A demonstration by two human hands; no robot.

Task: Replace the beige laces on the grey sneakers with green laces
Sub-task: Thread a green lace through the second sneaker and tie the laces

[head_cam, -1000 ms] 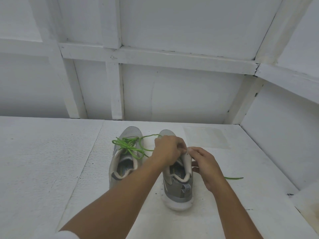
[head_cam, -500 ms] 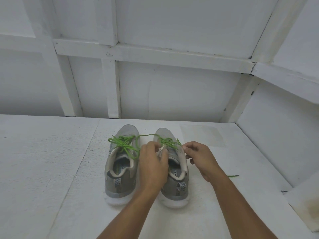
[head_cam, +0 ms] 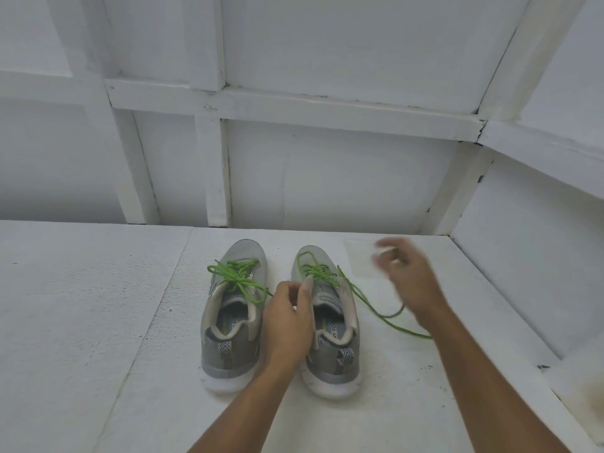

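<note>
We are looking down at a white table (head_cam: 81, 305) where the two grey sneakers are standing side by side near the middle of the far edge, toes pointing at the white panelled wall (head_cam: 327, 174) and heels facing us. The left sneaker (head_cam: 228, 351) is carrying a green lace (head_cam: 238, 276) that is bunching in loose loops over its tongue. The right sneaker (head_cam: 330, 358) is wearing a second green lace (head_cam: 315, 269), crossing over the front of its opening. One loose end (head_cam: 372, 308) of it is trailing off the shoe's right side and lying across the table toward the right edge. Our left hand (head_cam: 287, 325) is reaching in between the two shoes, its fingers curling and its thumb pressing against the inner rim of the right sneaker's opening, beside the tongue, so it is gripping that shoe. Our right hand (head_cam: 410, 279) is hovering above the table toward the far right corner, clear of the shoe. It is blurring badly, and the loose end is curving close under its wrist. We cannot tell whether its fingers are holding the lace or staying slack.
</note>
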